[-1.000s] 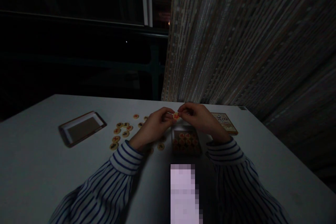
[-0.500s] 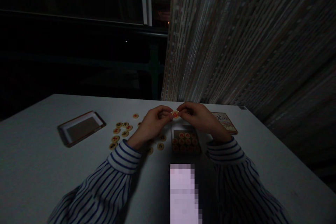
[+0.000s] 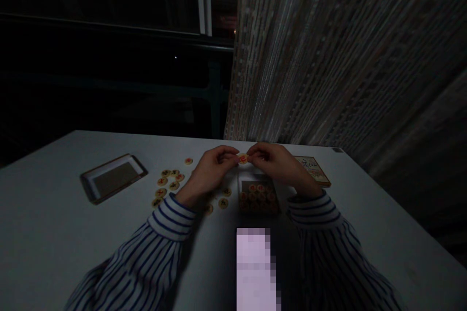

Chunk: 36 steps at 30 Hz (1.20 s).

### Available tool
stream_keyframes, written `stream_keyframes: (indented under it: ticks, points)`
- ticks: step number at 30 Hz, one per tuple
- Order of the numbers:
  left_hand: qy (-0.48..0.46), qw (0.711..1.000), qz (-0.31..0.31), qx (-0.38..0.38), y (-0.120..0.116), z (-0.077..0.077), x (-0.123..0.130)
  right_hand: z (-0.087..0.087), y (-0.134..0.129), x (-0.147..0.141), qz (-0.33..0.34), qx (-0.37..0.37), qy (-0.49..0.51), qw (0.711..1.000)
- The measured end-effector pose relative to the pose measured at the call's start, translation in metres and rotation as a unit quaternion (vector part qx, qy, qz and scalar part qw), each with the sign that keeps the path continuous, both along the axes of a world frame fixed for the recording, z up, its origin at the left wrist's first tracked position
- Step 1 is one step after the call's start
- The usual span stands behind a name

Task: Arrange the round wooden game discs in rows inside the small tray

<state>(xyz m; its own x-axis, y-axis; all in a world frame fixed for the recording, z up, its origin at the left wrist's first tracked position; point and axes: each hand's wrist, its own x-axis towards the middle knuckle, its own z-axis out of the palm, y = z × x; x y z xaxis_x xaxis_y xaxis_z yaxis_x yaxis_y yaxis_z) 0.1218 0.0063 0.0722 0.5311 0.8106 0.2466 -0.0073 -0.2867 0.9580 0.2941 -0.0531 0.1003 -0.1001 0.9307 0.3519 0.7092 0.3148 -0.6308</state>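
Observation:
Between my two hands is a round xiangqi piece (image 3: 242, 158) with a red character, held up above the table. My left hand (image 3: 215, 167) pinches its left edge with thumb and fingers. The right edge is gripped the same way by my right hand (image 3: 275, 163). Just below my hands sits an open box (image 3: 239, 187) with rows of pieces in it, several bearing red characters. Loose xiangqi pieces (image 3: 174, 185) lie to the left of my left wrist, and a few more (image 3: 223, 203) lie between that wrist and the box; my left hand hides part of this group.
An open box lid or tray (image 3: 95, 200) lies at the left of the white table (image 3: 54, 233). Beyond my right wrist is a printed flat box (image 3: 313, 170). A bead-like curtain (image 3: 284, 58) hangs behind the table. A pixelated bright rectangle (image 3: 255, 272) shows at the front.
The piece has turned a little between my fingers, so its red character faces differently. My hands have hardly moved.

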Motion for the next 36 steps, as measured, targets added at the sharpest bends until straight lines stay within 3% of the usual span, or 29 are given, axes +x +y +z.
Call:
stream_keyframes:
  ticks: [7,16,23,36]
  points:
    - [-0.001,0.999,-0.040,-0.019,-0.0015,0.0003,-0.0004,0.0022,-0.0006,-0.0006,0.013,0.016,-0.017,1.000]
    - [-0.009,0.999,-0.037,-0.027,-0.0023,0.0014,0.0003,0.0030,-0.0005,0.0002,0.018,0.014,-0.010,1.000]
    - [-0.028,0.994,-0.064,-0.089,-0.0082,0.0053,0.0030,0.0033,0.0010,-0.0033,-0.005,0.031,0.014,0.999]
    - [-0.020,0.998,-0.028,-0.049,-0.0033,0.0041,-0.0005,0.0032,-0.0003,-0.0022,-0.005,0.011,0.019,1.000]
